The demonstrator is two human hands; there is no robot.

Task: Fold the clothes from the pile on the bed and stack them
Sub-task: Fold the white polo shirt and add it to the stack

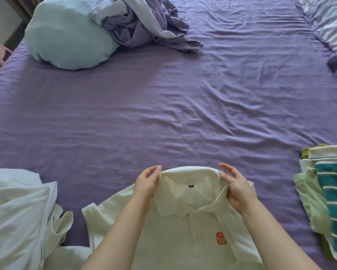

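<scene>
Step in hand looked like squaring up the white polo (175,221), front up at the near edge of the bed (163,106). Left hand (146,186) and right hand (235,190) each pinched a collar corner, fingers curled on fabric. Next move probably calls for flattening the collar, then folding in the sleeves (left one bunched). Folded stack (325,203) sat near right, unfolded pile (21,217) near left crowding the sleeve; pillow (66,36) far left, well apart

Polo shirt (175,236): lay front-centre on the bed (163,117).
Folded stack (327,201): sat right of it.
Unfolded pile (19,217): lay left.
</scene>
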